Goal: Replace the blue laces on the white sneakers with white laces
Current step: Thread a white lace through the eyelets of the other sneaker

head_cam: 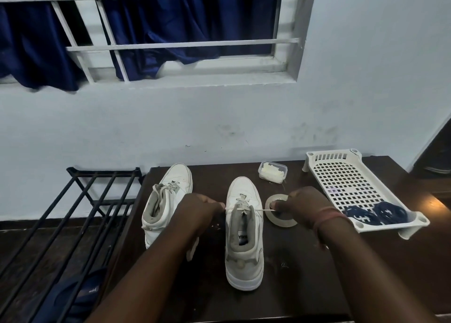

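head cam — worn, looks forward and down | close over table point(305, 274) | wall behind

A pale, scuffed wall point(244, 117) fills the middle of the view, and at 11 o'clock a window point(156, 37) with white bars is hung with dark blue curtains point(170, 25). A dark wooden tabletop point(305, 274) stands against the wall at 6 o'clock, with a small warm glint of light at its 3 o'clock edge. At 8 o'clock a black metal rack point(80, 208) stands just beside it on the dark floor point(29, 239).
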